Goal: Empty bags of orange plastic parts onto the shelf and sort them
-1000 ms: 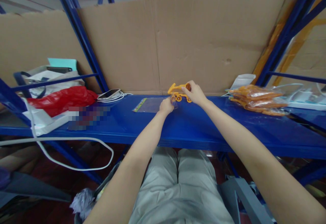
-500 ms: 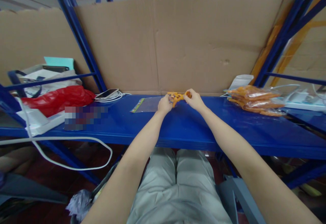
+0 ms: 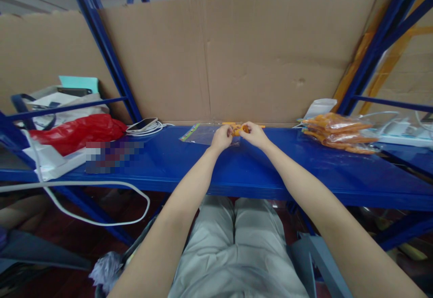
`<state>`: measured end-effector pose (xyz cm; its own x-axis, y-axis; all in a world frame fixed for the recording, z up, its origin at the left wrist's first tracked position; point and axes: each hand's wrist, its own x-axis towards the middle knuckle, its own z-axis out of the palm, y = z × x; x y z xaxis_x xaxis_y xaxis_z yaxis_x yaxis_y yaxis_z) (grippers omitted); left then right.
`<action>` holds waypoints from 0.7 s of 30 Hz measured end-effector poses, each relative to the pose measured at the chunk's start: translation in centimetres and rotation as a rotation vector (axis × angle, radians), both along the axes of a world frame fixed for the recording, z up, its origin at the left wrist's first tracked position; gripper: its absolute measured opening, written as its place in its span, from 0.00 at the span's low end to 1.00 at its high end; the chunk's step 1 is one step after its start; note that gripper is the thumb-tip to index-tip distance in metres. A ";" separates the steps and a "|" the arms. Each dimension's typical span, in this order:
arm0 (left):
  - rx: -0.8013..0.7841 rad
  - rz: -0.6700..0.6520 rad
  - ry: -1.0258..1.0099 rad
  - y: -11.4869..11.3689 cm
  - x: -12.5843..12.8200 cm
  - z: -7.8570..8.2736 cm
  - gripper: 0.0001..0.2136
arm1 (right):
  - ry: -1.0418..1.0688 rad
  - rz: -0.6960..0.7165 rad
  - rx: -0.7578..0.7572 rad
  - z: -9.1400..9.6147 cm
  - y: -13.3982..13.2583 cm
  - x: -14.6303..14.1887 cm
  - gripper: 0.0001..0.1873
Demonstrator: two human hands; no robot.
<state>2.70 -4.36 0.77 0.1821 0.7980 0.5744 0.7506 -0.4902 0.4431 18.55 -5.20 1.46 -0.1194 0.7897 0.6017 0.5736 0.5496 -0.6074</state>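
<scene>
My left hand [image 3: 222, 138] is closed on the open end of a clear plastic bag [image 3: 202, 134], which has a green and yellow printed header strip at its far left end. Part of the bag's film shows just right of the left fingers. Close beside it, my right hand [image 3: 256, 135] grips an orange plastic piece [image 3: 239, 130] with a rounded, looped shape. The fingers hide much of it, and I cannot tell whether it is inside the bag. Behind the hands, thin orange rods lie near the cardboard.
Filled bags of orange parts [image 3: 338, 131] are stacked at the right of the blue shelf [image 3: 162, 167]. At left are a phone with a coiled white cable [image 3: 145, 127], a red bag [image 3: 81, 131] and a white box [image 3: 54, 160]. A cardboard wall [image 3: 243, 58] closes the back.
My hands have come closer together, with the right moving left and slightly down. The bag has shifted right and tilted, and its film now shows between the hands beside the orange piece.
</scene>
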 end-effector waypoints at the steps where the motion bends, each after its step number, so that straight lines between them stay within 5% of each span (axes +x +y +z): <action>1: 0.002 0.002 0.002 0.0 0.0 0.0 0.10 | 0.005 0.002 -0.013 0.0 -0.1 0.0 0.07; 21: -0.026 0.045 0.070 -0.1 -0.1 0.1 0.10 | -0.380 0.078 -0.091 -0.6 -0.5 -0.7 0.05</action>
<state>2.65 -4.51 0.92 0.1846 0.8207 0.5407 0.8014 -0.4442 0.4006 17.85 -5.66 0.81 -0.3821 0.8173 0.4312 0.7255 0.5543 -0.4078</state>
